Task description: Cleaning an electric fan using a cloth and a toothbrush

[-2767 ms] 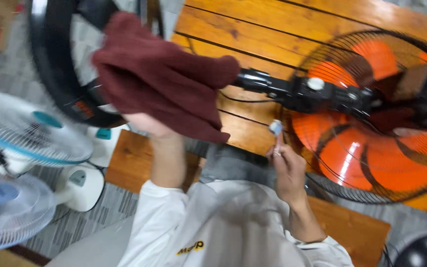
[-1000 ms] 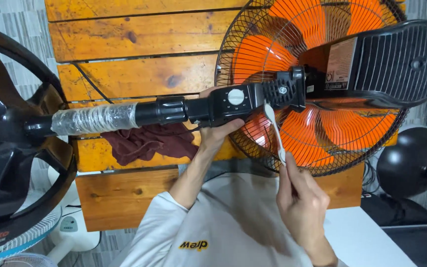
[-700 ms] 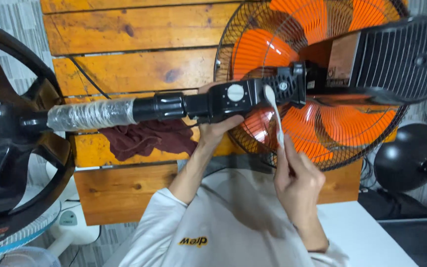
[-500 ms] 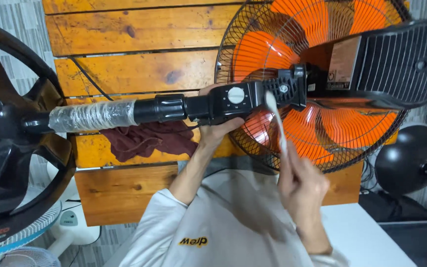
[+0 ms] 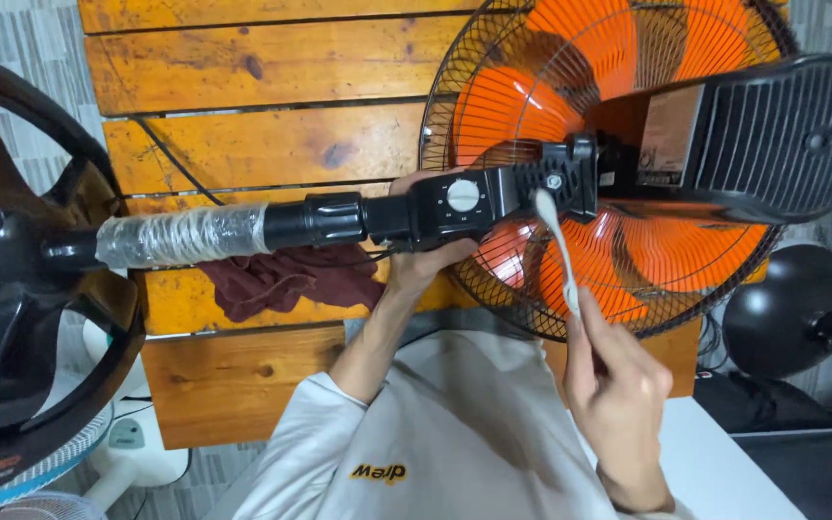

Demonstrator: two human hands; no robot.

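Standing fan, laid on its side across a slatted wooden desk, rests with its round black base hanging off one end and its orange blades behind a wire guard at the other. The left hand wraps the black control housing from below, apparently steadying it. The right hand pinches the handle of a slim white brush, its head touching the ribbed joint beside the round dial, seemingly to work into the grooves. Clear crinkled wrap covers part of the pole. A dark red cloth lies bunched under the pole, close to reach.
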